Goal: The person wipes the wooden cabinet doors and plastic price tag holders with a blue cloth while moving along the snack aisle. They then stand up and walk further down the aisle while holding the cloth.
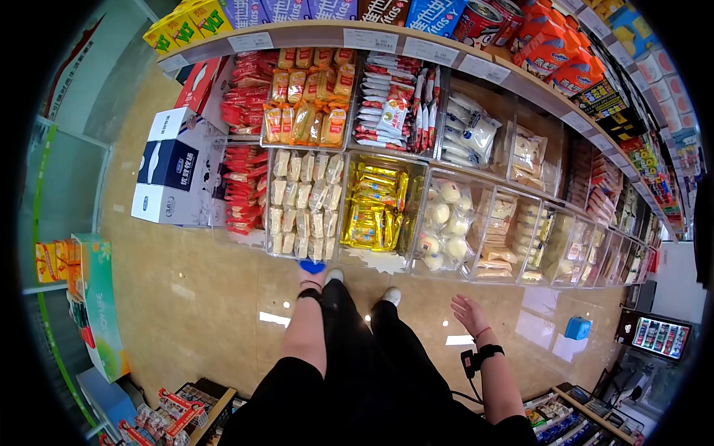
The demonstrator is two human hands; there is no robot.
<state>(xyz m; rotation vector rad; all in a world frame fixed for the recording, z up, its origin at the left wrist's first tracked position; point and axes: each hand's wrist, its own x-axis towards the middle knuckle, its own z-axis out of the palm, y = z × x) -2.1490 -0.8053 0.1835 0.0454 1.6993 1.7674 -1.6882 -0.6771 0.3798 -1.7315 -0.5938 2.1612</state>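
Note:
At the front edge of a clear bin [306, 259] of small pale wrapped snacks [303, 201], my left hand [311, 276] is closed on a small blue cloth [312, 265]. Its fingers are mostly hidden, and only part of the cloth shows. My right hand [470, 314] hangs over the floor on the right, holding nothing, fingers apart. It is nearest to the bins of pale packaged buns. Beside the pale snacks is a bin of yellow-gold packets [375, 208], and red packets [245, 186] fill the one to the left.
A shelf [357, 39] with drink cartons and cans runs above the bins. White and blue boxes [175, 167] are stacked at the left end. On the floor at right sits a blue container [578, 328]. More goods racks [216, 416] stand behind me.

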